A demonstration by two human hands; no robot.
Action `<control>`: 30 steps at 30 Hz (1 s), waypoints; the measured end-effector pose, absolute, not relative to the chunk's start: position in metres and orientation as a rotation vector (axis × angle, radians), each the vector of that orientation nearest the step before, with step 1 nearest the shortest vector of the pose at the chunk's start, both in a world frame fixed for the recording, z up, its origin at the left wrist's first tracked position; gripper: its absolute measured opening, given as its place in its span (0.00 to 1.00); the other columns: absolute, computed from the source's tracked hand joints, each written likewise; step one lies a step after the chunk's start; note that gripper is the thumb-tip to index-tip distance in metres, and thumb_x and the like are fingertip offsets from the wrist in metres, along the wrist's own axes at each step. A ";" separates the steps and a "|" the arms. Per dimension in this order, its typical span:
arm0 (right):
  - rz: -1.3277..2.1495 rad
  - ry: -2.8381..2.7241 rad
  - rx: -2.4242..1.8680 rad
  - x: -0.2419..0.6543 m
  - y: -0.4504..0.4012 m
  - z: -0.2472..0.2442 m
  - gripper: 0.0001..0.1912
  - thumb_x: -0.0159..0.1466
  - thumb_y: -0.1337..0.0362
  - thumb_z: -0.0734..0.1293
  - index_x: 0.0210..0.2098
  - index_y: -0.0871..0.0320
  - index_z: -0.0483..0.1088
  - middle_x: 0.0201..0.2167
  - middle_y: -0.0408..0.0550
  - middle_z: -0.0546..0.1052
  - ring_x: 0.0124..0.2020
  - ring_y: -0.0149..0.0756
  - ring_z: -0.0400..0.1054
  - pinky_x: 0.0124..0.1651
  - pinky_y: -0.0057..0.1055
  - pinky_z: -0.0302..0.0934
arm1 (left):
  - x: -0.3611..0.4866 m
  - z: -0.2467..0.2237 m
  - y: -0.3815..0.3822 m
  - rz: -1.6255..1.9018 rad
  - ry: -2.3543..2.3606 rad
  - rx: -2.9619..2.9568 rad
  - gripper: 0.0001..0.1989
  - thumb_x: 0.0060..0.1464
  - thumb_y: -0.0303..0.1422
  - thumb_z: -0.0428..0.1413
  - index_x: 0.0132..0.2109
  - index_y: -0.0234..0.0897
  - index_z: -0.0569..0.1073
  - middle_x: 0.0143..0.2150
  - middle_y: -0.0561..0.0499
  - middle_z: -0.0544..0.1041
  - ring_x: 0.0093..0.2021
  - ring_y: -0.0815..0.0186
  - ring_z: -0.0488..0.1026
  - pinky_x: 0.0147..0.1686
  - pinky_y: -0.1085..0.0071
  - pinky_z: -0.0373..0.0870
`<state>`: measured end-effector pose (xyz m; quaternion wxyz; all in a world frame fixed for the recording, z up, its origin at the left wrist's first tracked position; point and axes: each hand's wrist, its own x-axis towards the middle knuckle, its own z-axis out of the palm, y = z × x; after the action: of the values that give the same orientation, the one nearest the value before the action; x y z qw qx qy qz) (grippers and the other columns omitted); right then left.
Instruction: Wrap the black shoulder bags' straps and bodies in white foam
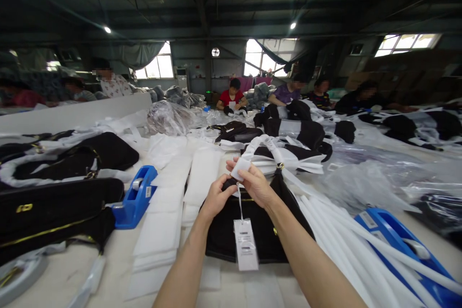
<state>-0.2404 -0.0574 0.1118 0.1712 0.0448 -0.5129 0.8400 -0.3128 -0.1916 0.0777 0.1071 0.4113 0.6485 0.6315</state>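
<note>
A black handbag (227, 236) lies on the table in front of me. Its strap (265, 140) is wrapped in white padding and arches up behind my hands. With my right hand (255, 184) I pinch a small white sheet of foam wrap (241, 168) at the strap's near end. My left hand (218, 197) is closed on the black strap end of the bag, just left of the sheet. A white hang tag (246, 245) in a clear sleeve dangles by a cord below my hands, over the bag's front.
Blue tape dispensers stand to the left (135, 199) and right (407, 255). White foam sheets (162, 211) lie in stacks left of the bag, long white foam strips (346, 240) to its right. More black bags (57, 211) lie at left. Several co-workers (233, 96) sit across the table.
</note>
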 end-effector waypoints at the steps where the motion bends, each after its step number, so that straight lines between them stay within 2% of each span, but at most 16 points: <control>1: 2.354 -1.488 0.117 -0.240 -0.060 0.110 0.25 0.54 0.57 0.77 0.50 0.53 0.71 0.53 0.51 0.78 0.57 0.46 0.71 0.65 0.46 0.57 | -0.314 0.077 -0.191 1.870 1.895 1.202 0.10 0.53 0.35 0.58 0.42 0.35 0.73 0.36 0.53 0.74 0.39 0.63 0.68 0.43 0.69 0.63; 5: 2.242 -1.545 0.057 -0.241 -0.064 0.105 0.23 0.54 0.56 0.77 0.47 0.53 0.72 0.49 0.49 0.80 0.54 0.44 0.72 0.64 0.46 0.57 | -0.317 0.078 -0.189 1.910 1.869 1.183 0.12 0.51 0.34 0.59 0.44 0.36 0.73 0.41 0.51 0.76 0.43 0.61 0.70 0.47 0.67 0.64; 8: 2.204 -1.550 0.020 -0.243 -0.064 0.103 0.22 0.55 0.56 0.76 0.47 0.53 0.73 0.48 0.48 0.81 0.54 0.44 0.72 0.64 0.46 0.56 | -0.314 0.081 -0.189 1.921 1.876 1.173 0.12 0.51 0.34 0.60 0.43 0.36 0.74 0.39 0.52 0.75 0.40 0.62 0.69 0.45 0.68 0.64; 13: 2.229 -1.534 0.018 -0.238 -0.066 0.099 0.22 0.56 0.52 0.76 0.47 0.53 0.75 0.51 0.48 0.79 0.58 0.46 0.68 0.65 0.44 0.55 | -0.306 0.085 -0.188 1.960 1.804 1.122 0.13 0.53 0.35 0.58 0.45 0.35 0.76 0.34 0.52 0.74 0.35 0.65 0.68 0.39 0.69 0.64; 19: 2.485 -1.273 0.014 -0.239 -0.048 0.107 0.33 0.54 0.36 0.71 0.49 0.52 0.74 0.51 0.51 0.79 0.60 0.48 0.67 0.58 0.45 0.64 | -0.300 0.089 -0.185 1.984 1.707 1.135 0.10 0.51 0.34 0.60 0.40 0.34 0.77 0.31 0.53 0.72 0.33 0.68 0.65 0.37 0.70 0.63; 23: 2.419 -1.198 -0.049 -0.249 -0.044 0.114 0.29 0.50 0.40 0.75 0.43 0.53 0.75 0.48 0.48 0.81 0.56 0.46 0.71 0.53 0.40 0.69 | -0.294 0.093 -0.180 2.068 1.631 1.016 0.09 0.47 0.35 0.64 0.35 0.35 0.77 0.29 0.52 0.71 0.32 0.65 0.67 0.37 0.66 0.66; 25: 2.373 -1.177 -0.086 -0.254 -0.051 0.114 0.27 0.48 0.43 0.78 0.37 0.54 0.74 0.44 0.48 0.82 0.52 0.45 0.74 0.51 0.39 0.70 | -0.295 0.096 -0.197 2.135 1.580 0.938 0.11 0.48 0.39 0.65 0.32 0.36 0.77 0.30 0.49 0.72 0.35 0.61 0.71 0.37 0.62 0.68; 27: 2.336 -1.139 -0.109 -0.258 -0.061 0.112 0.26 0.47 0.43 0.78 0.34 0.54 0.71 0.40 0.48 0.82 0.48 0.46 0.76 0.50 0.40 0.71 | -0.304 0.098 -0.240 2.198 1.556 0.877 0.15 0.55 0.45 0.59 0.31 0.39 0.76 0.30 0.47 0.73 0.39 0.57 0.74 0.34 0.60 0.69; 29: 2.282 -1.123 -0.125 -0.259 -0.070 0.109 0.27 0.47 0.44 0.78 0.35 0.54 0.70 0.35 0.47 0.82 0.44 0.45 0.77 0.47 0.41 0.71 | -0.324 0.099 -0.304 2.274 1.545 0.793 0.20 0.60 0.50 0.51 0.29 0.41 0.73 0.28 0.47 0.71 0.37 0.56 0.76 0.29 0.61 0.68; 30: 2.242 -1.129 -0.132 -0.259 -0.074 0.108 0.27 0.48 0.44 0.78 0.36 0.54 0.69 0.33 0.46 0.82 0.41 0.45 0.78 0.46 0.40 0.71 | -0.337 0.099 -0.340 2.305 1.499 0.701 0.20 0.60 0.50 0.51 0.28 0.42 0.72 0.28 0.47 0.71 0.35 0.56 0.77 0.27 0.62 0.68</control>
<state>-0.2594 -0.0736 0.1082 0.3087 -0.0499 -0.4273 0.8483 -0.3370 -0.3396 0.0989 0.1514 0.2442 0.5223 0.8029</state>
